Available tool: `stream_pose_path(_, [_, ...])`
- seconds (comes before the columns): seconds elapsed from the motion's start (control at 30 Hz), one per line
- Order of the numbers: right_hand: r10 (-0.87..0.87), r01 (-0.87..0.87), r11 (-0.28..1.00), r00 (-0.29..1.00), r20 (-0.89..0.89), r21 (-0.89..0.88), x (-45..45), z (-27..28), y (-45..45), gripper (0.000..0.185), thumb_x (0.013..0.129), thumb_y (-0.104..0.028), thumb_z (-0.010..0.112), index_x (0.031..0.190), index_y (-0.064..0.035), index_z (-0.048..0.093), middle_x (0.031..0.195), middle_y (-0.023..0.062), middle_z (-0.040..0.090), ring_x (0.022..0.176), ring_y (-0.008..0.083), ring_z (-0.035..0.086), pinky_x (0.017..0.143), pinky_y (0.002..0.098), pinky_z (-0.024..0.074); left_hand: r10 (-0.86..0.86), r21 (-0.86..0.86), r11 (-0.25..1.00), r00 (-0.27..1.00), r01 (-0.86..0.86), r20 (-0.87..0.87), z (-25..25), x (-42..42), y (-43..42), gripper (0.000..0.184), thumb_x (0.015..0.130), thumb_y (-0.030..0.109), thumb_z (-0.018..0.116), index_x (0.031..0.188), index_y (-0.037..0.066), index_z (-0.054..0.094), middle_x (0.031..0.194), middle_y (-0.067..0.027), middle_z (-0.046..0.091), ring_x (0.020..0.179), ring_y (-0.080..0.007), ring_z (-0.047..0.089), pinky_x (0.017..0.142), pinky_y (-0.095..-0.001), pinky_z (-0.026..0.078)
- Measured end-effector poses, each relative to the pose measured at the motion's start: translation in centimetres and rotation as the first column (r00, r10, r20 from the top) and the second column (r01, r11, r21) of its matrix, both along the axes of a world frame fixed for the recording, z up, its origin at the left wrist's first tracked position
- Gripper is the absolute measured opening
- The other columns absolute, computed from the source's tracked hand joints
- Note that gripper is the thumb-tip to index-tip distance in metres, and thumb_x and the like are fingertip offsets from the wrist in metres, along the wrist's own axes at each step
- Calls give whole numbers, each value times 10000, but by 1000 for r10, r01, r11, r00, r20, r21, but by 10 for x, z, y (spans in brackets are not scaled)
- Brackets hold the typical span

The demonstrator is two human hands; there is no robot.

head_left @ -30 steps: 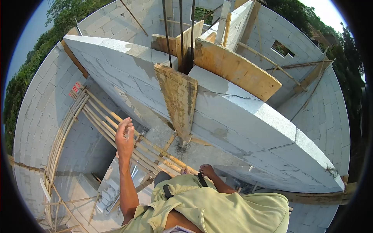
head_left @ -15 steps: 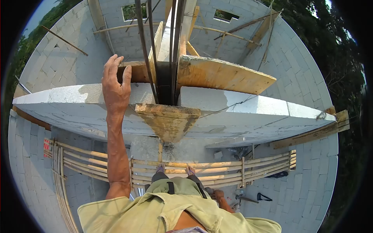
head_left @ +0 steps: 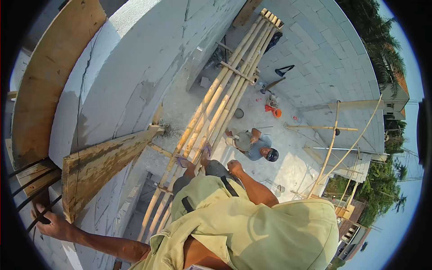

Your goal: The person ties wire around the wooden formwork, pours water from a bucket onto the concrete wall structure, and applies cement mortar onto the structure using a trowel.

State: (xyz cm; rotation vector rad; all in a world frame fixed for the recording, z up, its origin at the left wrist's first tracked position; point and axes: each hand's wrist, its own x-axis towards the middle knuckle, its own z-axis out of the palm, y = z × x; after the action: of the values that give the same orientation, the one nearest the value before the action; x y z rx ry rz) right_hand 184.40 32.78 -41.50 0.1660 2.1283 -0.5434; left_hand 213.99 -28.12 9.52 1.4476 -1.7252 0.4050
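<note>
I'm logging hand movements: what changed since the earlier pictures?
The left hand, first raised in air, then over the block wall, is now at the steel rods; whether its fingers grip one is unclear. The view has swung rightward, bringing a co-worker into sight below. The right hand stays by the body, the feet on the bamboo poles, the wooden board against the block wall.

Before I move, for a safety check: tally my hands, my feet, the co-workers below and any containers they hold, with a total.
Left hand and right hand: 2
Left foot and right foot: 2
Co-workers in view: 1
Held containers: 1
Total: 6
</note>
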Motion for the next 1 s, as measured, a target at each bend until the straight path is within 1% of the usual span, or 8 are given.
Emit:
stream_pose_path(0.1, [-54, 55, 998, 998, 20, -43, 22, -21, -14, 171, 879, -151, 589, 919, -36, 708, 740, 101, 688, 602, 211, 661, 557, 358, 547, 75, -18, 997, 992, -73, 97, -16, 71, -50, 542, 955, 447, 695, 1076, -78, 743, 1148, -230, 720, 1001, -330, 702, 884, -419, 564])
stream_pose_path(0.17, [-138, 147, 982, 988, 75, -123, 26, 4, -39, 191, 882, -159, 592, 963, -38, 715, 745, 104, 689, 616, 197, 659, 563, 346, 541, 64, 195, 979, 998, -65, 11, -2, 52, -35, 578, 1002, 453, 617, 1300, -42, 653, 1386, -189, 628, 1197, -258, 635, 1041, -373, 485])
stream_pose_path(0.23, [-229, 242, 963, 967, 115, -118, 21, -10, -51, 202, 886, -165, 593, 983, -41, 719, 756, 104, 693, 623, 189, 659, 564, 343, 535, -40, 138, 990, 997, 29, 73, 8, 54, -32, 659, 889, 531, 718, 1386, 106, 638, 1408, -279, 584, 1197, -459, 616, 973, -571, 493])
stream_pose_path(0.4, [-173, 159, 974, 982, -75, -164, 3, -64, -24, 256, 899, -234, 613, 997, -28, 731, 873, 163, 743, 822, 266, 720, 762, 385, 564, -264, 15, 964, 953, 265, 148, -67, -16, 33, 647, 913, 515, 687, 1395, 88, 619, 1423, -271, 569, 1222, -435, 594, 1000, -547, 469])
stream_pose_path(0.57, [-181, 195, 978, 967, -179, 67, -34, -154, 50, 262, 871, -212, 602, 1015, -51, 750, 1027, 226, 747, 1013, 385, 715, 918, 439, 553, -505, 571, 668, 854, 477, -122, -287, -91, 170, 636, 937, 498, 657, 1403, 70, 601, 1439, -263, 553, 1247, -411, 572, 1027, -523, 445])
stream_pose_path(0.77, [-276, 357, 883, 920, -278, 305, -73, -253, 152, 516, 810, -243, 628, 1227, 58, 663, 1161, 300, 700, 1146, 426, 665, 1034, 460, 500, -226, 918, 82, 905, 387, -361, -596, -151, 328, 623, 966, 479, 621, 1414, 49, 578, 1457, -253, 534, 1278, -382, 546, 1059, -494, 416])
stream_pose_path(0.93, [-446, 535, 763, 842, -304, 364, -102, -309, 197, 817, 736, -330, 764, 1324, 186, 531, 1299, 377, 610, 1287, 457, 576, 1098, 423, 458, 123, 898, 50, 890, 436, -439, -795, -193, 398, 612, 990, 462, 591, 1423, 31, 560, 1473, -245, 519, 1303, -357, 524, 1086, -470, 393])
stream_pose_path(1.0, [-476, 644, 697, 744, -469, 315, -83, -386, 234, 821, 698, -363, 820, 1228, 211, 562, 1157, 363, 672, 1207, 482, 619, 1076, 427, 471, 209, 876, 105, 851, 470, -481, -841, -208, 412, 608, 999, 456, 579, 1426, 24, 552, 1479, -242, 512, 1313, -348, 516, 1097, -460, 383])
